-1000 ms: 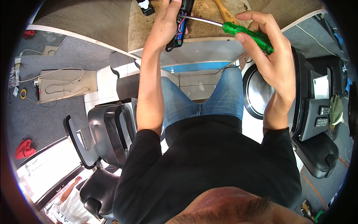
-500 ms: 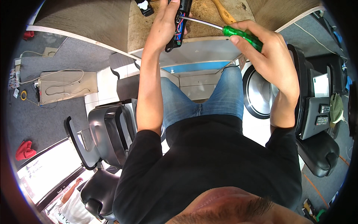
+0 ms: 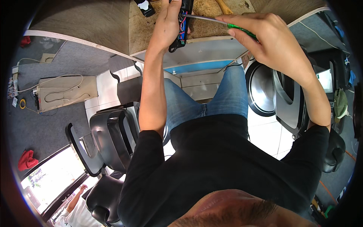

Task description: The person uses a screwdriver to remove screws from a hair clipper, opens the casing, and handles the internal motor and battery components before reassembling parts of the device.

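At the top middle, my left hand (image 3: 167, 28) is closed around a long black handheld device (image 3: 182, 34) with an open casing. Red and blue wires show inside it; its upper end is cut off by the picture's edge. My right hand (image 3: 276, 39) grips a screwdriver (image 3: 207, 18) with a green handle, the index finger stretched along it toward the shaft. The metal shaft points left, and its tip is at the device's open inside; whether it touches a screw or a wire I cannot tell. Both hands are over a worn brown worktop (image 3: 206, 30).
On the worktop lie a black object with a white patch (image 3: 145, 8) and a wooden handle (image 3: 224, 6). Black padded chairs stand at my left (image 3: 111, 136) and right (image 3: 291, 102), with a round metal base (image 3: 261, 90) nearby. Another person (image 3: 77, 212) is at lower left.
My right hand has turned over the screwdriver, covering more of the green handle, and its index finger now reaches forward. My right elbow has swung outward to the right. The left hand keeps its hold.
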